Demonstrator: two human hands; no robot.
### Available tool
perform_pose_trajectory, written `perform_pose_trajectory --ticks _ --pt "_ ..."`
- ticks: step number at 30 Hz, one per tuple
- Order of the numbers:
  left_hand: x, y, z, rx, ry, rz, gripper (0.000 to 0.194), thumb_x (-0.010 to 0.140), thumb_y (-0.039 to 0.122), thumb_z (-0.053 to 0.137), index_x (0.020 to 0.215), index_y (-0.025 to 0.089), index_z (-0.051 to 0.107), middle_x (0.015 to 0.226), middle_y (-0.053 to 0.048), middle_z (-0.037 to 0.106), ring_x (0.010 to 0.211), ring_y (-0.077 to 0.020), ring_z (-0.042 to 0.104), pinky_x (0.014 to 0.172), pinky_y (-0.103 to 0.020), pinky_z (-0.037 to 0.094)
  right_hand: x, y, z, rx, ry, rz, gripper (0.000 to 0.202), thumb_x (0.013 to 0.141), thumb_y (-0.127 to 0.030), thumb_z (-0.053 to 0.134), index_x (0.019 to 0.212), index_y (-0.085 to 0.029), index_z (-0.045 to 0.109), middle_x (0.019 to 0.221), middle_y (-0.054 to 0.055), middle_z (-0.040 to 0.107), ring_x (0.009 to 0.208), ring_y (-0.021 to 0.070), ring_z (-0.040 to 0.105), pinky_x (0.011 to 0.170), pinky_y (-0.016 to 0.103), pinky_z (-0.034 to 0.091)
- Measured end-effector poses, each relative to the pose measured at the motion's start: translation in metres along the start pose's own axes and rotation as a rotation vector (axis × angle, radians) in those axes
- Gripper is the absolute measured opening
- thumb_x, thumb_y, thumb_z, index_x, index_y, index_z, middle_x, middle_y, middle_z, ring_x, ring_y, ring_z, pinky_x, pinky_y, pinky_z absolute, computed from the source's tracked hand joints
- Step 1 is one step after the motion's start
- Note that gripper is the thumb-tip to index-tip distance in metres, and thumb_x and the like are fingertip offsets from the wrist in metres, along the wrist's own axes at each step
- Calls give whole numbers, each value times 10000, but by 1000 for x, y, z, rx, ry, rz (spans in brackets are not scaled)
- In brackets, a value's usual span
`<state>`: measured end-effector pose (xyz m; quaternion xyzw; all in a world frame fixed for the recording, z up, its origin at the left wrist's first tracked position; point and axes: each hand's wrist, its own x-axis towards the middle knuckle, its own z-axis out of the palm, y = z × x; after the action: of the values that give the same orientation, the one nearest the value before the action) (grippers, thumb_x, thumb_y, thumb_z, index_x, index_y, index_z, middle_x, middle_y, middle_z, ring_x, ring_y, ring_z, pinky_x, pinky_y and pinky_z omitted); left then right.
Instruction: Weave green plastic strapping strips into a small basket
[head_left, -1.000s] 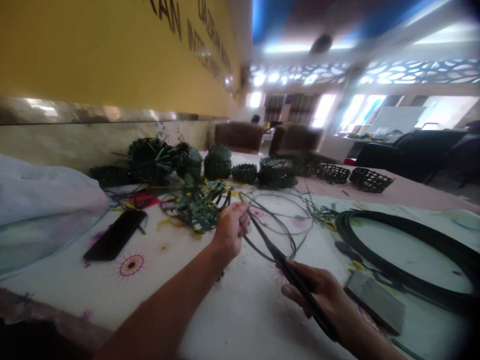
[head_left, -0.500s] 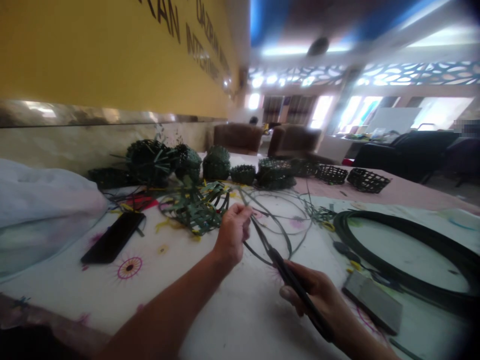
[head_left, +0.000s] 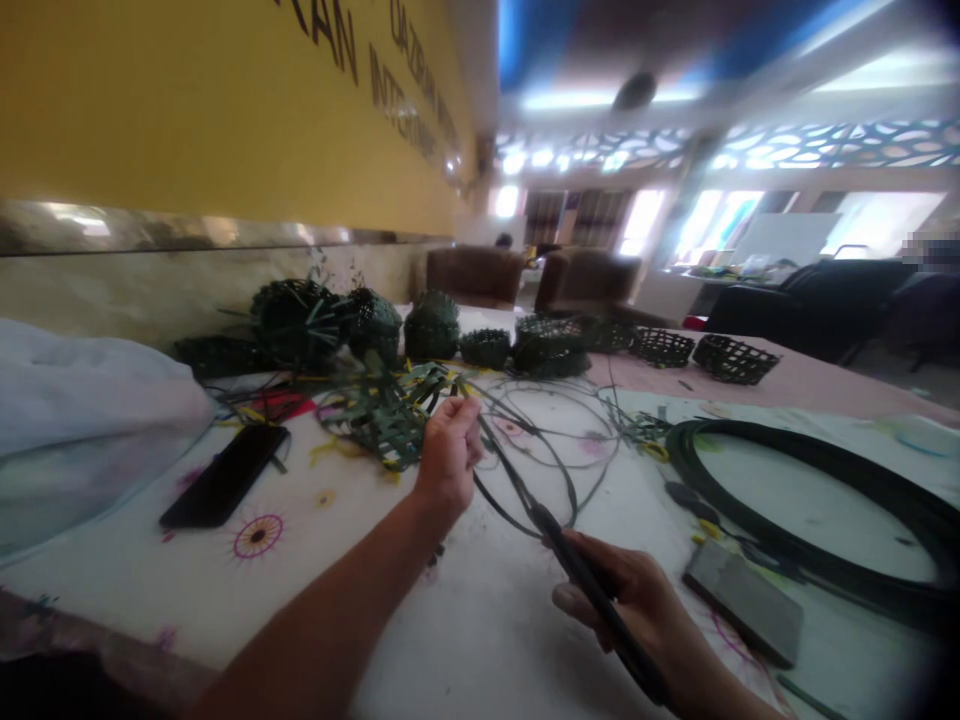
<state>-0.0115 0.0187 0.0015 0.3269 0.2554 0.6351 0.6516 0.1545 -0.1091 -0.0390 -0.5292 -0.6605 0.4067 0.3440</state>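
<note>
Near the centre, my left hand (head_left: 451, 450) is closed in a pinch on a thin dark green strip (head_left: 499, 450). My right hand (head_left: 622, 590) is wrapped round a black-handled tool (head_left: 592, 585), which points up and left. The tool's narrow front end lies along the strip, and its tip is hard to tell from it. Loops of thin strip (head_left: 574, 480) spread over the cloth beyond both hands. A flat, partly woven green piece (head_left: 386, 420) lies just left of and beyond my left hand.
Green woven baskets (head_left: 551, 345) line the far side. A black phone (head_left: 225, 477) and a white bag (head_left: 97, 430) lie left. At right are a large dark coil (head_left: 810, 440) and a grey block (head_left: 742, 600). Chairs (head_left: 472, 278) stand beyond the table.
My left hand has moved left and slightly toward the woven piece, still pinching the strip. My right hand and the tool have shifted slightly left and down.
</note>
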Motion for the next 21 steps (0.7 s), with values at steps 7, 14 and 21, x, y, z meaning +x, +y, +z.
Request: perform_pose_trajectory --ticks 7,14,21 --pt "-6 -3 4 29 5 16 314 738 261 685 684 191 383 459 118 267 348 -18 167 364 -182 93 4 4 0 134 2 -24 437 760 -512 673 981 -138 624 598 -58 354 528 92 313 465 223 261" --pt "-11 -4 7 73 -13 52 314 752 282 681 680 190 390 461 113 260 360 -25 186 365 -176 120 4 5 2 124 14 -27 395 773 -496 671 944 -144 615 609 -55 347 541 93 318 475 226 262" --pt "-12 -3 7 69 -6 58 307 748 282 681 678 189 397 466 112 257 366 -25 182 367 -174 123 2 -1 -2 60 1 -15 397 787 -536 636 858 -147 603 588 -54 357 492 80 357 440 207 283"
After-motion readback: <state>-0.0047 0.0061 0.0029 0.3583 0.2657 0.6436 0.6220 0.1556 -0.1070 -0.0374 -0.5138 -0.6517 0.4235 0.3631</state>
